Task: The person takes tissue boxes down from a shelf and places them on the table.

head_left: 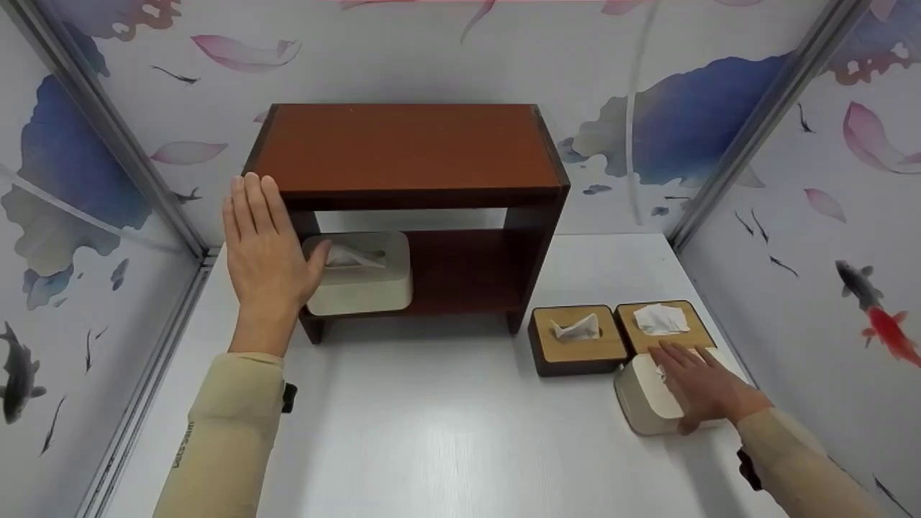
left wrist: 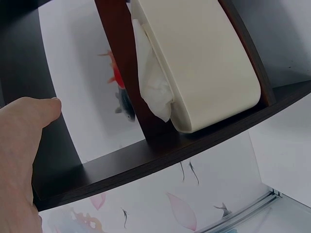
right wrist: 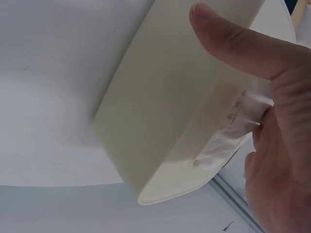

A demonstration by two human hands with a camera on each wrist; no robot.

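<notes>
My left hand lies against the front left of a brown wooden shelf, fingers straight and together, thumb out to the side. Behind that thumb, a cream tissue box with a tissue poking from its top sits on the shelf's left part; the left wrist view shows its side close up. At the right, my right hand reaches over a second cream tissue box, fingers extended across its top. In the right wrist view the thumb stretches over the box's side, beside its tissue.
Two dark tissue boxes with wood-coloured tops, a left one and a right one, stand side by side just beyond the right cream box. The white table is bounded by printed walls with metal corner rails.
</notes>
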